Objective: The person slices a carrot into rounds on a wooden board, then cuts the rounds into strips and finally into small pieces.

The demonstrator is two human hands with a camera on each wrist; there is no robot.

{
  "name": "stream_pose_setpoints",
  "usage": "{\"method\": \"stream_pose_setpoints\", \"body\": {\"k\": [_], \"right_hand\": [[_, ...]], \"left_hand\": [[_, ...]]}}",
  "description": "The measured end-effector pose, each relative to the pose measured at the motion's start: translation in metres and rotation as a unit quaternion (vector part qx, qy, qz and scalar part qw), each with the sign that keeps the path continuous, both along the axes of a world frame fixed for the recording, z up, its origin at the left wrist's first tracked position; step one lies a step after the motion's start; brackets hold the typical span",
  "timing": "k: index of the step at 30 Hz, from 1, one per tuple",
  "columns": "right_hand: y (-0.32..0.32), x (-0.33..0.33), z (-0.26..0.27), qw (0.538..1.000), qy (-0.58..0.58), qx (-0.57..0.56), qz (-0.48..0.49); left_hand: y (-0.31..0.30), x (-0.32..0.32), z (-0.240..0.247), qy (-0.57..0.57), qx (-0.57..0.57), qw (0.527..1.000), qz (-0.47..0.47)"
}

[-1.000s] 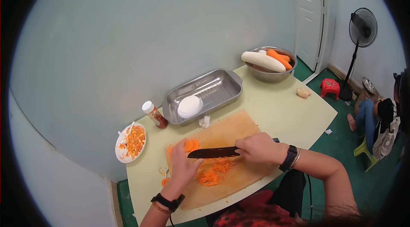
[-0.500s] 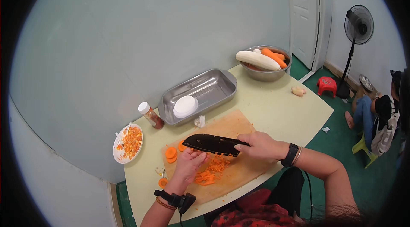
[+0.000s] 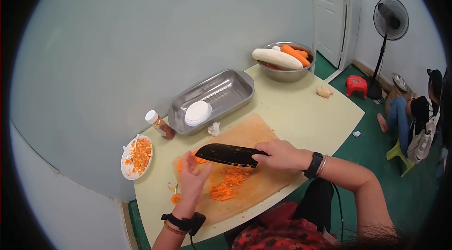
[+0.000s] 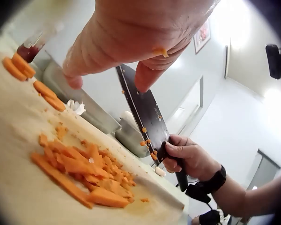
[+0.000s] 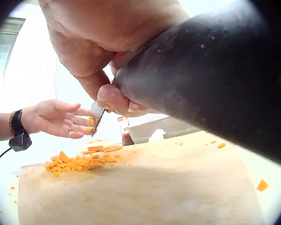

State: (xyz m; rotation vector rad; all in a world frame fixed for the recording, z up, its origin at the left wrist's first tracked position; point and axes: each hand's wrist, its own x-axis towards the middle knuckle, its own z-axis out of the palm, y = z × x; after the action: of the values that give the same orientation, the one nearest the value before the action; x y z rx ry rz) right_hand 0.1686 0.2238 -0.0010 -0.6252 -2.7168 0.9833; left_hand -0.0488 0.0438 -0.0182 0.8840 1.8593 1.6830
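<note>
My right hand (image 3: 280,155) grips the handle of a black-bladed kitchen knife (image 3: 226,154). The blade is raised above the wooden cutting board (image 3: 259,193), its tip pointing left and carrot bits stuck along its edge. Beside the tip is my left hand (image 3: 192,184), fingers extended and thumb apart; a carrot scrap (image 4: 161,51) clings to it in the left wrist view. Below lies a pile of chopped carrot (image 3: 228,184), cut in sticks and small dice. Round carrot slices (image 4: 49,96) lie farther back on the board, partly hidden by my left hand in the head view.
Behind the board stand a metal tray (image 3: 230,97) with a white round lid-like piece (image 3: 197,112) and a white-capped jar (image 3: 160,125). A plate of diced vegetables (image 3: 140,156) sits left. At the back right, a metal bowl (image 3: 287,75) holds carrots and a long white peeled vegetable (image 3: 278,58).
The knife blade has lifted and turned, so more of its flat side shows. My left hand has left the carrot slices, come to the blade, then opened out beside its tip.
</note>
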Motion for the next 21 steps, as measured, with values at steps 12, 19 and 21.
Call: {"method": "stream_pose_setpoints", "body": {"k": [12,19,21], "right_hand": [[-0.012,-0.031,-0.005,0.961,0.079,0.258,0.063],[-0.012,-0.043,-0.014,0.958,0.079,0.266,0.065],[-0.012,-0.045,-0.019,0.958,0.066,0.271,0.070]], "left_hand": [[0.000,-0.026,0.003,0.429,-0.075,0.883,-0.176],[0.001,-0.028,-0.006,0.416,-0.098,0.884,-0.188],[0.002,-0.032,-0.009,0.409,-0.114,0.882,-0.205]]}}
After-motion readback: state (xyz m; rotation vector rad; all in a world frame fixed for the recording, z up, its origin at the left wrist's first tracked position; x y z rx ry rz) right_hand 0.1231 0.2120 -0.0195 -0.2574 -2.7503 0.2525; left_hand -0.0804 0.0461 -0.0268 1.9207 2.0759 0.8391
